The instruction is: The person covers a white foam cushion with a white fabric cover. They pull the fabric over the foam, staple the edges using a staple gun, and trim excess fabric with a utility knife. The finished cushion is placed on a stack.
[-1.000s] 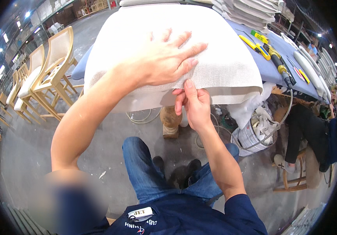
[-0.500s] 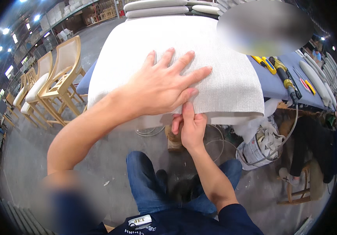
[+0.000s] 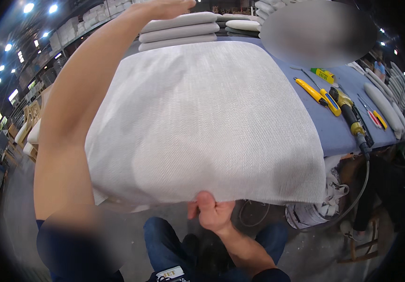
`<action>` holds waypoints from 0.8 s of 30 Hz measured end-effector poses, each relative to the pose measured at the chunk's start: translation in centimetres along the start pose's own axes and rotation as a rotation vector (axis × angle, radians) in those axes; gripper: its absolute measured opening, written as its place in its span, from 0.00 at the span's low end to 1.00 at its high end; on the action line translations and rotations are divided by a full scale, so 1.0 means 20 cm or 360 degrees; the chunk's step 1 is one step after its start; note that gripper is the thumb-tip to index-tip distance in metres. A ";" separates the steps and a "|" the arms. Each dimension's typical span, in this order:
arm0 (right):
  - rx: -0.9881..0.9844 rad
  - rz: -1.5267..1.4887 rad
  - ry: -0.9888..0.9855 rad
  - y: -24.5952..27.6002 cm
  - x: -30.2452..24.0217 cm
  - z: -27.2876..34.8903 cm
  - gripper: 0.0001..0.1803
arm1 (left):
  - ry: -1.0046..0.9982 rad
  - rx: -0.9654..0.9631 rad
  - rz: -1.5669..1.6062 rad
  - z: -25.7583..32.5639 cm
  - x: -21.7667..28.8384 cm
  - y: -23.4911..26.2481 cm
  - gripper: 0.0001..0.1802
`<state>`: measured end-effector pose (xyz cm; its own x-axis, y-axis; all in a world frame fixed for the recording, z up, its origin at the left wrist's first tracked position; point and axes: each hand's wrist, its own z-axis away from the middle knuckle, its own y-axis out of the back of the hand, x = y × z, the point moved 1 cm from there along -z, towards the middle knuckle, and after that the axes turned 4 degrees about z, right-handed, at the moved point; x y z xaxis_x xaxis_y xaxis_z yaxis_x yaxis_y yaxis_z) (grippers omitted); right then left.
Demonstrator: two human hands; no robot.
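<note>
A large sheet of pale grey woven fabric (image 3: 202,117) lies over the blue-covered table, its near edge hanging past the front. My right hand (image 3: 215,211) grips that near edge, thumb on top and fingers curled beneath. Far off at the top left, my left hand (image 3: 172,8) is stretched out over the fabric's far side, near a stack of grey cushions (image 3: 179,34). Its fingers look extended, with nothing visible in them, though the frame's upper edge cuts part of it off. What lies under the fabric is hidden.
On the blue table (image 3: 339,134) at right lie yellow cutters (image 3: 311,91), a pneumatic tool (image 3: 348,110) with a hose, red-handled scissors (image 3: 373,117) and a small box (image 3: 323,75). More cushions (image 3: 383,105) sit beyond. A scrap-filled bucket (image 3: 306,215) stands below.
My left hand has left the fabric near its front edge and moved far forward and up. My right hand keeps its grip on the edge. The view has shifted, showing more fabric.
</note>
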<state>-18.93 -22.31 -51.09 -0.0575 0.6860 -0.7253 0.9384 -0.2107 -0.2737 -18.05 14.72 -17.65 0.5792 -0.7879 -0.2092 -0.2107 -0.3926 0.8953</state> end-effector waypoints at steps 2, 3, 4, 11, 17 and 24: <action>-0.0097 -0.0012 0.0096 0.02 0.03 0.00 0.16 | 0.0044 0.0097 0.0250 -0.10 -0.06 -0.11 0.38; -0.0108 -0.0010 0.0128 0.04 0.04 -0.01 0.16 | 0.0112 0.0057 0.0199 -0.10 0.03 -0.27 0.39; -0.0108 0.0018 0.0163 0.07 0.06 -0.02 0.15 | 0.0161 0.0018 0.0161 -0.06 0.19 -0.49 0.40; -0.0211 -0.0099 0.0203 0.07 0.10 -0.02 0.20 | 0.0427 -0.0275 0.0662 0.01 0.29 -0.52 0.45; -0.0185 -0.0010 0.0308 0.05 0.11 -0.04 0.19 | 0.0219 -0.0278 0.0435 0.06 0.24 -0.65 0.44; -0.0023 -0.0026 0.0208 0.01 0.11 -0.06 0.18 | 0.0118 -0.0274 0.0430 0.29 0.37 -0.58 0.45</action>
<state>-18.44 -20.11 -51.96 -0.0289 0.7743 -0.6322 0.9427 -0.1892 -0.2749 -16.01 10.68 -31.82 0.5777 -0.8134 0.0687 -0.2320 -0.0829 0.9692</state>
